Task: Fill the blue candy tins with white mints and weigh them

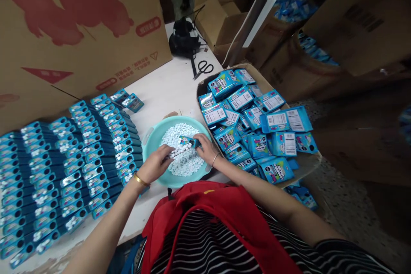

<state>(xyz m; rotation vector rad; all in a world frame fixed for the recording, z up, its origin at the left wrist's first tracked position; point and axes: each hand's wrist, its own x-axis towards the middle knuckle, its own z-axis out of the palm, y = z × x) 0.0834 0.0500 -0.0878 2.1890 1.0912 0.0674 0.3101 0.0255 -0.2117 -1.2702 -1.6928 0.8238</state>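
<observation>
Over the round teal plastic basin [150, 137] of small white candies [180, 132], the right hand [205, 147] pinches a small blue box [189, 141] while the left hand [157, 163], fingers curled, scoops; a tilt of the box could well spill candies onto the white worktop [167, 90].

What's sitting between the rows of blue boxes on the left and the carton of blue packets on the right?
In the head view, a teal bowl of small white candies lies between the rows of blue boxes and the carton; both hands, left hand and right hand, work over it.

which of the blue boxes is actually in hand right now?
The small blue box over the teal basin of white candies, held by the right hand. All others lie in rows at left or piled in the carton at right, untouched.
</observation>
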